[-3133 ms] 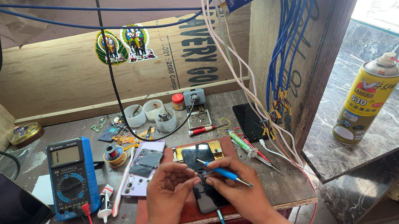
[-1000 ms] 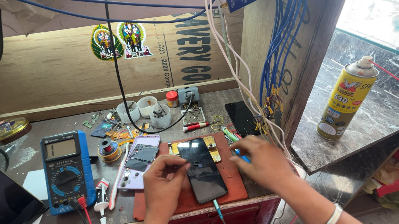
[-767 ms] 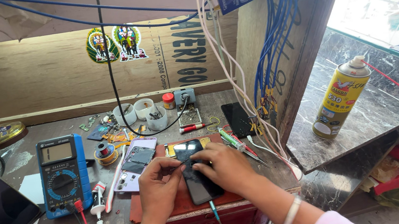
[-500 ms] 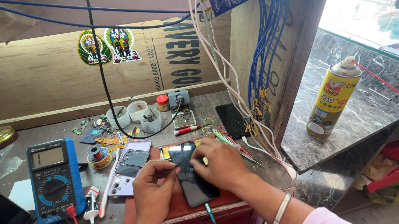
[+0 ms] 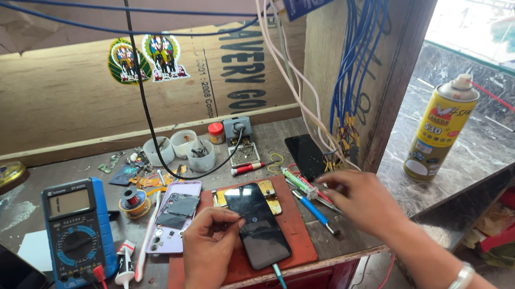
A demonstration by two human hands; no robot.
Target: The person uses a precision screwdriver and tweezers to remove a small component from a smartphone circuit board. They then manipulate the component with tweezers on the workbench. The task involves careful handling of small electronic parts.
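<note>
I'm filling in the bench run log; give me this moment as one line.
left hand: fingers on black phone | phone: lying on red mat | right hand: at tools by mat's right edge | multimeter: left

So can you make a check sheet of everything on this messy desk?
Surface: grey bench with a red mat.
Job's things: black phone flat on the mat; opened phone back beside it.
Clutter: blue meter, small cups, spray can.
Hands: left hand touches the phone; right hand reaches the tools.
Cables: blue wires hang above.
Surroundings: wooden back wall.
</note>
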